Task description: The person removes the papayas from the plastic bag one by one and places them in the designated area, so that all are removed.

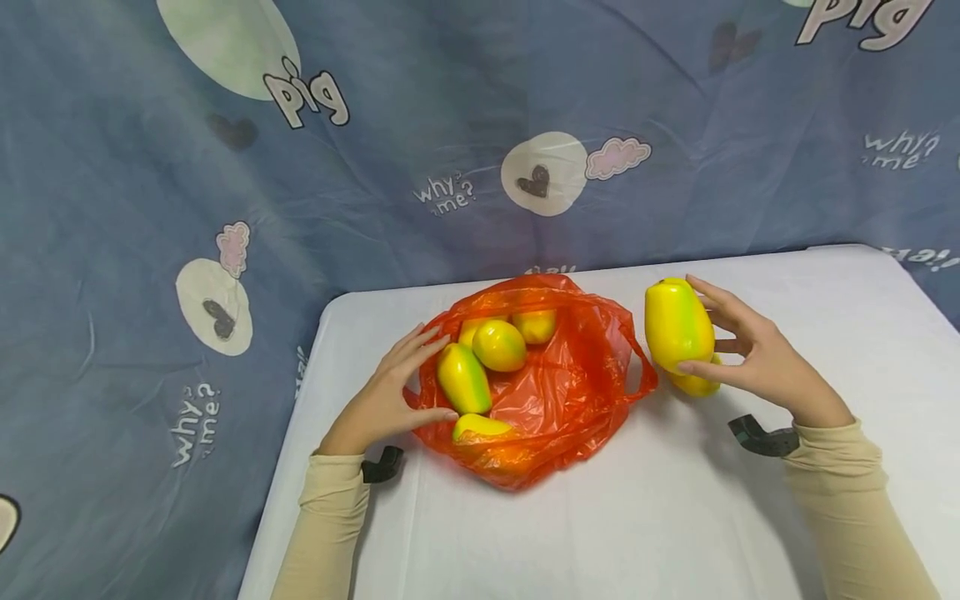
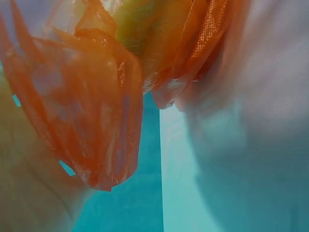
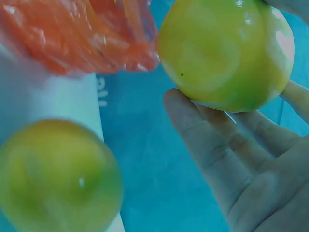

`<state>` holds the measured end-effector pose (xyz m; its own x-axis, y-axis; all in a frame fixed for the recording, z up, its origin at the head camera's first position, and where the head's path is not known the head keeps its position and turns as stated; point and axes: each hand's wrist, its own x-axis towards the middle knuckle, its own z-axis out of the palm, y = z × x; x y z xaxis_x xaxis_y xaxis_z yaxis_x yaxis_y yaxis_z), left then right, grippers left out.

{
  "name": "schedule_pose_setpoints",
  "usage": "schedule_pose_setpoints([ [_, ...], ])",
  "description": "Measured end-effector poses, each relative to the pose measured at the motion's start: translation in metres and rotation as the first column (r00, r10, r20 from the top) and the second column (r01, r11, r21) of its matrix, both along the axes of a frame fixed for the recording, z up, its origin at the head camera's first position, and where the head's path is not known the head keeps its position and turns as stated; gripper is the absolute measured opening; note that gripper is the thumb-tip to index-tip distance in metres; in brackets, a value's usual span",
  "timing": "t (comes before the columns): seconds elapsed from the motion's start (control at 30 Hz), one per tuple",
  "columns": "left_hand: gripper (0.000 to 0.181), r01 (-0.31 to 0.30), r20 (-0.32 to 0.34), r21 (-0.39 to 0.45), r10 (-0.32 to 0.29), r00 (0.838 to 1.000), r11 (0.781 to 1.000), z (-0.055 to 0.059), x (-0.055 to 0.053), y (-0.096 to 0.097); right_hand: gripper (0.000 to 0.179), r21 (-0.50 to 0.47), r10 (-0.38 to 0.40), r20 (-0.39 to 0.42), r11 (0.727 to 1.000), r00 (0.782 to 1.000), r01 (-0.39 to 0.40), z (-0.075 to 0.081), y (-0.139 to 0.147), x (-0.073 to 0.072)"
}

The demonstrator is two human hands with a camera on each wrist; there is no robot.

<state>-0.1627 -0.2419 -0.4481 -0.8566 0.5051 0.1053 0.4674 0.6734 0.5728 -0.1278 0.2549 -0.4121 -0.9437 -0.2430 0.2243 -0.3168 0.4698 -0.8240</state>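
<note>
A red plastic bag (image 1: 555, 392) lies spread on the table, its mouth facing up. Several yellow-green mangoes show inside, among them one mango (image 1: 463, 379) by the left rim. My left hand (image 1: 390, 392) rests at that rim with fingers and thumb spread. In the left wrist view, a loose flap of the bag (image 2: 96, 116) hangs over the palm side. To the right of the bag, my right hand (image 1: 742, 342) grips a mango (image 1: 677, 325) between thumb and fingers, raised above the table. Another mango (image 3: 60, 179) sits on the table beneath it, partly hidden in the head view.
The white-covered table (image 1: 637, 517) ends at a blue printed cloth (image 1: 420, 125) hanging behind and at the left. A bag handle loop (image 1: 643, 379) reaches toward the mangoes at the right. Dark wrist-camera mounts (image 1: 761, 437) sit at both wrists.
</note>
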Motion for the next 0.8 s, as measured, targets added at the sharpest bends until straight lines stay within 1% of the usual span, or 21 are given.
schedule_pose_setpoints([
  [0.13, 0.102, -0.004, 0.012, -0.004, 0.004, 1.0, 1.0, 0.0, 0.001, 0.001, 0.103, 0.006, -0.025, -0.011, 1.0, 1.0, 0.025, -0.001, 0.011, 0.0],
  [0.23, 0.101, -0.01, 0.013, -0.004, 0.01, 1.0, 1.0, 0.0, 0.001, 0.001, 0.102, 0.007, -0.048, -0.003, 0.999, 0.999, 0.048, 0.0, 0.019, 0.0],
  [0.47, 0.101, -0.019, 0.02, -0.007, 0.019, 1.0, 1.0, 0.0, 0.002, -0.001, 0.1, 0.024, -0.096, 0.051, 0.995, 0.994, 0.094, -0.003, 0.036, -0.003],
  [0.63, 0.101, -0.02, 0.014, -0.012, 0.02, 1.0, 1.0, 0.0, 0.002, 0.0, 0.096, 0.01, -0.109, 0.095, 0.994, 0.989, 0.109, -0.007, 0.05, -0.003],
  [0.8, 0.101, -0.011, 0.01, -0.01, 0.011, 1.0, 1.0, -0.002, -0.001, 0.002, 0.091, -0.012, -0.119, 0.118, 0.993, 0.986, 0.121, -0.012, 0.065, -0.003],
])
